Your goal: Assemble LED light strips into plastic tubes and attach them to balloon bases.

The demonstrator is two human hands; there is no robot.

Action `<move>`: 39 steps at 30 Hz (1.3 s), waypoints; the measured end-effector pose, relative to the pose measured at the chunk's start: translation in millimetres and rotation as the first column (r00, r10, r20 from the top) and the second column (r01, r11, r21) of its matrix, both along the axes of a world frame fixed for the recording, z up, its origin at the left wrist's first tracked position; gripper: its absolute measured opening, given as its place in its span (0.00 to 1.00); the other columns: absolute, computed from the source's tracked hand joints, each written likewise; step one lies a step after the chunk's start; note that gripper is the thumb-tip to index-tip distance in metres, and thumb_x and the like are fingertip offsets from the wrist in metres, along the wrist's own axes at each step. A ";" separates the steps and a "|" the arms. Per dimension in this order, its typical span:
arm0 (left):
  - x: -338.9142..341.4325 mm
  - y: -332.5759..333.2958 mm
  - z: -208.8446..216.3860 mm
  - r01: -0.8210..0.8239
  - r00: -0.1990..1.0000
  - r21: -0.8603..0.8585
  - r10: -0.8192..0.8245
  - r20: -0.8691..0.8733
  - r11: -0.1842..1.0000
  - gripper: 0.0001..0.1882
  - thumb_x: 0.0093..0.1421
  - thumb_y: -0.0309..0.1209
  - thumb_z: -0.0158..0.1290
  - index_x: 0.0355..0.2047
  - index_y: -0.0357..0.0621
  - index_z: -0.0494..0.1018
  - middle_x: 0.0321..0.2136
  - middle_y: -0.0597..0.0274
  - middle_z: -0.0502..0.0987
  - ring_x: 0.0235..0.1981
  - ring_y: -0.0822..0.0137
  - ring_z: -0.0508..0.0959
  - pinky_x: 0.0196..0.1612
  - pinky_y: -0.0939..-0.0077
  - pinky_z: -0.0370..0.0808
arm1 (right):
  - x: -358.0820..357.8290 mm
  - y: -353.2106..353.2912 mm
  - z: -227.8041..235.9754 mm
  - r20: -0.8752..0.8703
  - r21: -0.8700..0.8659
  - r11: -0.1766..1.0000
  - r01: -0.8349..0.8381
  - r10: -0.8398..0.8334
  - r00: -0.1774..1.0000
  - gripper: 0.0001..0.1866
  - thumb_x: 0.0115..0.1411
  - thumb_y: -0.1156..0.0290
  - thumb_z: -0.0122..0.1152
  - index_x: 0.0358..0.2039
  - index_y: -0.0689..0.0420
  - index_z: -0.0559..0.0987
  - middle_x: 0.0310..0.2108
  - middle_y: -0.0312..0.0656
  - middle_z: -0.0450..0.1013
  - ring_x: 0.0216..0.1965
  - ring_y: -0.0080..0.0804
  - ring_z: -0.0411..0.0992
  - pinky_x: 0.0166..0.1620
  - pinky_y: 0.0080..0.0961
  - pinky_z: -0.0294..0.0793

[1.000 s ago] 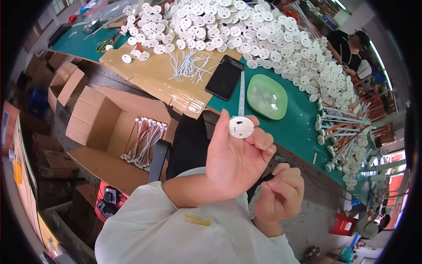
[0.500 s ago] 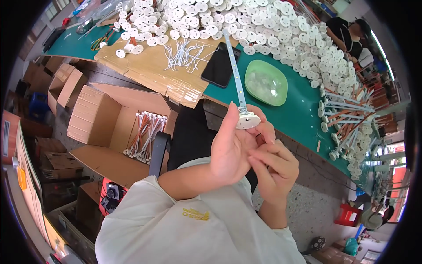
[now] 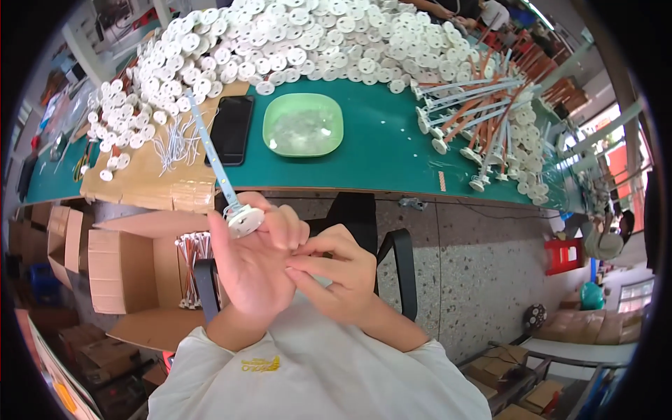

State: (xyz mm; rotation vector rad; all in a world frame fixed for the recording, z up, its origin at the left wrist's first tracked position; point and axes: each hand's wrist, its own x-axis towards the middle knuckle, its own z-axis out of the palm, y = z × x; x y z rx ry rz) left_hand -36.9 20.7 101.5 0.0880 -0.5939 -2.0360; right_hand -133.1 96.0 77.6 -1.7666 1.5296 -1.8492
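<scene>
One white disc point(image 3: 245, 222) is resting in the grip of the left hand point(image 3: 259, 269), thumb and fingers pinching its edge. This edge hold is leaving most of the face bare, presumably for access. A pale strip point(image 3: 210, 148) is rising from behind the disc, leaning up and to the left, seemingly kept free of the palm. The right hand point(image 3: 339, 269) is meeting the left fingers near the disc, its own fingertips bunching together; whether its grip is holding anything small, I cannot tell.

Beyond, on the green desk point(image 3: 378, 150), a bowl point(image 3: 304, 151) is holding small clear pieces point(image 3: 301, 129), probably standing there for easy reach. A phone point(image 3: 232, 129) is lying left of it, by a cardboard sheet point(image 3: 129, 175) carrying loose wires point(image 3: 176, 143). A large heap of discs point(image 3: 336, 42) is covering the back; strips with discs point(image 3: 476, 105) are lying bundled at right, apparently grouped for order. Below, at left, an open box point(image 3: 112, 273) is holding more strips point(image 3: 189, 266).
</scene>
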 end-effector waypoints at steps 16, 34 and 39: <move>-3.6 6.8 9.0 -0.053 0.997 0.029 0.051 0.053 0.998 0.26 0.70 0.57 0.32 0.43 0.49 0.69 0.17 0.69 0.60 0.17 0.75 0.57 0.23 0.79 0.56 | -5.1 2.3 -3.1 0.004 -0.180 0.960 0.215 -0.217 0.976 0.11 0.40 0.83 0.69 0.28 0.62 0.82 0.25 0.40 0.75 0.24 0.33 0.71 0.25 0.23 0.69; -26.2 6.8 -24.4 0.046 0.995 -0.308 -0.072 -0.074 0.950 0.17 0.70 0.47 0.39 0.51 0.51 0.59 0.44 0.59 0.72 0.46 0.60 0.68 0.49 0.63 0.64 | -24.3 9.3 5.2 0.289 -0.066 0.984 0.168 -0.142 0.947 0.04 0.55 0.87 0.55 0.31 0.65 0.75 0.27 0.44 0.73 0.24 0.27 0.70 0.26 0.19 0.67; -19.8 12.0 -30.3 0.072 0.997 -0.332 -0.058 0.050 0.941 0.22 0.71 0.48 0.32 0.57 0.49 0.57 0.48 0.56 0.72 0.61 0.53 0.61 0.61 0.57 0.59 | -14.2 1.5 4.9 0.092 -0.131 0.986 0.106 -0.094 0.991 0.06 0.52 0.87 0.58 0.31 0.65 0.75 0.26 0.46 0.73 0.24 0.32 0.71 0.28 0.22 0.69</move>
